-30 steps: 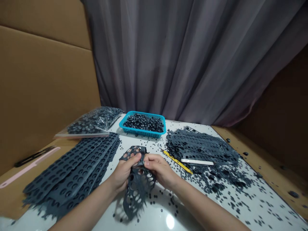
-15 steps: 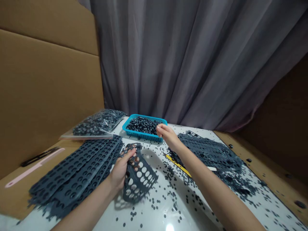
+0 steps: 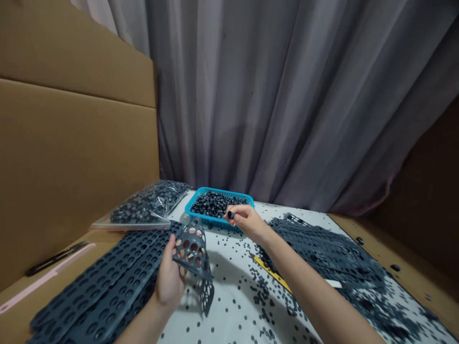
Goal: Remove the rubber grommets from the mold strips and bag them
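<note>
My left hand (image 3: 170,279) grips a dark, bent rubber sheet (image 3: 191,248) full of round holes, above the white table. A small black cap-like piece (image 3: 231,215) is pinched between the fingers of my right hand (image 3: 247,220), at the front right of a blue basket (image 3: 202,218). Many small black pieces (image 3: 215,203) lie in that basket. Left of my left hand, dark strips with rows of round dimples (image 3: 107,282) are stacked.
A clear bag of black pieces (image 3: 147,205) stands at the back left. Pink (image 3: 46,277) and black (image 3: 57,258) tools lie far left. A yellow cutter (image 3: 274,274), perforated sheets (image 3: 322,243) and scattered discs (image 3: 263,291) are at the right.
The perforated sheet has turned and folded in my left hand. My right hand has turned, and a black piece now shows in its fingers. The view has tilted up slightly.
</note>
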{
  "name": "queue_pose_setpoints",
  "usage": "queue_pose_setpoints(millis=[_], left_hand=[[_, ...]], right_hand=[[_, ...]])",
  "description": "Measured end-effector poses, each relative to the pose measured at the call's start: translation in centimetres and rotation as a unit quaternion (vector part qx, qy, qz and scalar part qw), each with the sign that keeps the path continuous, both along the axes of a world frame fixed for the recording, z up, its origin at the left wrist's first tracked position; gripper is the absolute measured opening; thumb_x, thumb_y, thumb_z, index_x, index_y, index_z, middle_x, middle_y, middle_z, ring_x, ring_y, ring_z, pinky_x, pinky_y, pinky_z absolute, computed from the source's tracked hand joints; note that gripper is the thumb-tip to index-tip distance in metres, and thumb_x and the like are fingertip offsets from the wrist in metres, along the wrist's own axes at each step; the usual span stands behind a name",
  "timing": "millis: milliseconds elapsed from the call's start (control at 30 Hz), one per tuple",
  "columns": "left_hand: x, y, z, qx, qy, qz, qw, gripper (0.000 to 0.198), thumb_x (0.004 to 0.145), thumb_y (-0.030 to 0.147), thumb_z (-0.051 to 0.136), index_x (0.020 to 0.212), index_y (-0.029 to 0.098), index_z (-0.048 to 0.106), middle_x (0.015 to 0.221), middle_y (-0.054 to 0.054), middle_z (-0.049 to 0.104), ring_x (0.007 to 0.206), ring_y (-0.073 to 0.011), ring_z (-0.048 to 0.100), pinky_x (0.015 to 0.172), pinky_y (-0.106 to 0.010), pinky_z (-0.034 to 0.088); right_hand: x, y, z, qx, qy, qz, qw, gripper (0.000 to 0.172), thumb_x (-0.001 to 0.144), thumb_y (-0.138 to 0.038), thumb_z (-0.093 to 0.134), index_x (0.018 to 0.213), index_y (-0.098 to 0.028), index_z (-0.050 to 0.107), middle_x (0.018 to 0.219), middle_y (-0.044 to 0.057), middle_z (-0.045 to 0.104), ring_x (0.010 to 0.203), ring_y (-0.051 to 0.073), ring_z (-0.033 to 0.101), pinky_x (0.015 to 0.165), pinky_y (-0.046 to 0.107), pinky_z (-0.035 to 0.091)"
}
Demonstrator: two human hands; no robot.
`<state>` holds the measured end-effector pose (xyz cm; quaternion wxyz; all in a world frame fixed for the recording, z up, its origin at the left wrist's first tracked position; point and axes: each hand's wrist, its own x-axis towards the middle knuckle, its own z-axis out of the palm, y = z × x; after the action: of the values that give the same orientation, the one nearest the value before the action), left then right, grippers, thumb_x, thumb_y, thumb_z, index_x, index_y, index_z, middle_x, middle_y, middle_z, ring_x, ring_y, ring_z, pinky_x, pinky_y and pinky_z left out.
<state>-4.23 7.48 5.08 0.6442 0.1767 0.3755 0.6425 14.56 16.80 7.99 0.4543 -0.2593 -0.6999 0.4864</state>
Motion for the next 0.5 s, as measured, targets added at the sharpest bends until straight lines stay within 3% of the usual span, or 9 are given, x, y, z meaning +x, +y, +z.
queue_pose_setpoints(millis=[100, 167, 233, 300, 367, 433, 500], left_hand=[[-0.5, 0.5, -0.6, 0.041, 0.071, 0.013, 0.997, 0.026, 0.085, 0.033, 0.049, 0.082, 0.016, 0.068, 0.079, -0.006, 0.072, 0.089, -0.0229, 0.066, 0.073, -0.029, 0.053], [-0.8, 0.8, -0.8, 0.08, 0.169, 0.05, 0.981, 0.013, 0.08, 0.024, 0.057, 0.074, 0.018, 0.068, 0.086, -0.005, 0.071, 0.107, -0.0222, 0.058, 0.089, -0.028, 0.046], [-1.1, 1.0, -1.0, 0.133, 0.272, 0.072, 0.95, 0.01, 0.075, 0.015, 0.062, 0.071, 0.021, 0.068, 0.095, -0.004, 0.07, 0.122, -0.0211, 0.046, 0.103, -0.028, 0.034], [-1.4, 1.0, -1.2, 0.18, 0.347, 0.061, 0.918, 0.012, 0.072, 0.013, 0.065, 0.074, 0.024, 0.07, 0.1, -0.004, 0.068, 0.13, -0.0213, 0.034, 0.11, -0.031, 0.021], [-1.6, 0.7, -1.4, 0.214, 0.411, 0.034, 0.886, 0.015, 0.069, 0.016, 0.068, 0.08, 0.026, 0.072, 0.106, -0.005, 0.066, 0.135, -0.0233, 0.026, 0.113, -0.036, 0.012], [-1.4, 0.2, -1.4, 0.245, 0.486, 0.012, 0.839, 0.019, 0.068, 0.02, 0.071, 0.085, 0.029, 0.073, 0.112, -0.004, 0.064, 0.137, -0.026, 0.02, 0.114, -0.039, 0.004], [-0.9, -0.5, -1.0, 0.287, 0.556, -0.01, 0.781, 0.02, 0.068, 0.026, 0.071, 0.087, 0.031, 0.072, 0.117, -0.003, 0.062, 0.137, -0.0293, 0.018, 0.113, -0.043, 0.004]], right_hand=[[1.0, 1.2, 0.4, 0.086, -0.14, -0.047, 0.985, 0.049, 0.074, -0.064, 0.054, 0.063, -0.016, 0.063, 0.069, 0.004, 0.058, 0.071, 0.016, 0.055, 0.069, 0.03, 0.043], [2.2, 3.1, 0.3, 0.155, -0.284, -0.133, 0.937, 0.042, 0.076, -0.058, 0.055, 0.077, -0.018, 0.069, 0.081, 0.006, 0.062, 0.081, 0.019, 0.055, 0.079, 0.035, 0.042], [3.5, 5.0, -0.1, 0.162, -0.337, -0.188, 0.908, 0.035, 0.074, -0.052, 0.062, 0.086, -0.019, 0.07, 0.096, 0.01, 0.062, 0.097, 0.025, 0.051, 0.09, 0.044, 0.036], [4.2, 5.7, -0.7, 0.147, -0.342, -0.22, 0.902, 0.037, 0.072, -0.048, 0.065, 0.095, -0.019, 0.069, 0.112, 0.014, 0.057, 0.111, 0.032, 0.043, 0.095, 0.052, 0.03], [4.4, 4.4, -1.4, 0.147, -0.338, -0.246, 0.896, 0.043, 0.074, -0.047, 0.064, 0.108, -0.019, 0.064, 0.127, 0.016, 0.048, 0.121, 0.035, 0.034, 0.099, 0.055, 0.026], [3.9, 1.2, -2.5, 0.147, -0.305, -0.243, 0.909, 0.049, 0.079, -0.047, 0.058, 0.12, -0.022, 0.056, 0.136, 0.013, 0.041, 0.127, 0.031, 0.03, 0.104, 0.05, 0.024], [3.2, -3.2, -3.9, 0.075, -0.186, -0.159, 0.967, 0.049, 0.082, -0.049, 0.052, 0.126, -0.027, 0.049, 0.137, 0.008, 0.041, 0.128, 0.026, 0.033, 0.105, 0.045, 0.026]])
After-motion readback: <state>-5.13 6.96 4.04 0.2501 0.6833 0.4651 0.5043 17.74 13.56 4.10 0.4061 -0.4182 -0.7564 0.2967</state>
